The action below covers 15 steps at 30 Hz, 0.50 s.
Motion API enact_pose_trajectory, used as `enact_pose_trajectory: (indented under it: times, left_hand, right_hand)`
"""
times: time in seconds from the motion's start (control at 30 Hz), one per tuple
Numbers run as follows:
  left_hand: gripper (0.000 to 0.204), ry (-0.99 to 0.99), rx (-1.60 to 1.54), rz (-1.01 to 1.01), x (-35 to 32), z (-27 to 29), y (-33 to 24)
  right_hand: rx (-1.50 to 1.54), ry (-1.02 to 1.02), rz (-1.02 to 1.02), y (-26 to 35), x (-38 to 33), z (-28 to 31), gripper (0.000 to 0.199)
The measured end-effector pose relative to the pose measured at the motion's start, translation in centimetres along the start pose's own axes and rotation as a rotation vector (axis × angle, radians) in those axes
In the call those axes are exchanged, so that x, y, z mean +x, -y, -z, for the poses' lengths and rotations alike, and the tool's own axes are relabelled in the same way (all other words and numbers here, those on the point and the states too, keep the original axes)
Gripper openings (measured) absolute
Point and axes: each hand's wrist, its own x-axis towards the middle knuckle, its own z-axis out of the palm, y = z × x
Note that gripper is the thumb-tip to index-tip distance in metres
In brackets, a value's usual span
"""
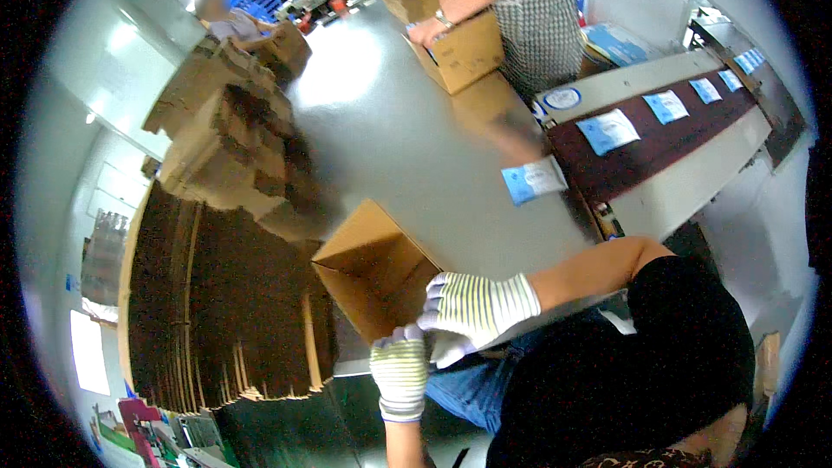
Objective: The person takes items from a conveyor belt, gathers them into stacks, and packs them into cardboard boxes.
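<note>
An open cardboard box (377, 273) stands at the near edge of the grey table, its inside facing up toward me. My left hand (399, 373), in a white glove with yellow-green stripes, has its fingers closed on the box's near rim. Beside it my right hand (475, 308), in a matching striped glove, grips the near right corner of the box. Its fingertips bend downward and are partly hidden. The two hands almost touch.
Flattened cardboard (234, 295) is stacked at left, with folded boxes (230, 147) behind. A conveyor (633, 160) at right carries blue-and-white packets (608, 131); another packet (534, 180) is at its end. Across the table (390, 121), a person's hand (426, 32) touches another box (468, 52).
</note>
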Motion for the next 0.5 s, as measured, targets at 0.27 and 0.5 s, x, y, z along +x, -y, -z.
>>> enact_pose_trajectory:
  times: [0.27, 0.5]
  left_hand:
    - [0.018, -0.181, -0.089, 0.018, 0.1, -0.3, 0.2]
    - [0.024, -0.456, -0.022, 0.166, -1.9, -4.5, -0.1]
  right_hand:
    - [-0.32, -0.102, 0.105, -3.2, 0.2, -4.6, 0.04]
    - [-0.208, -0.101, 0.111, -2.8, 1.1, -3.5, 0.044]
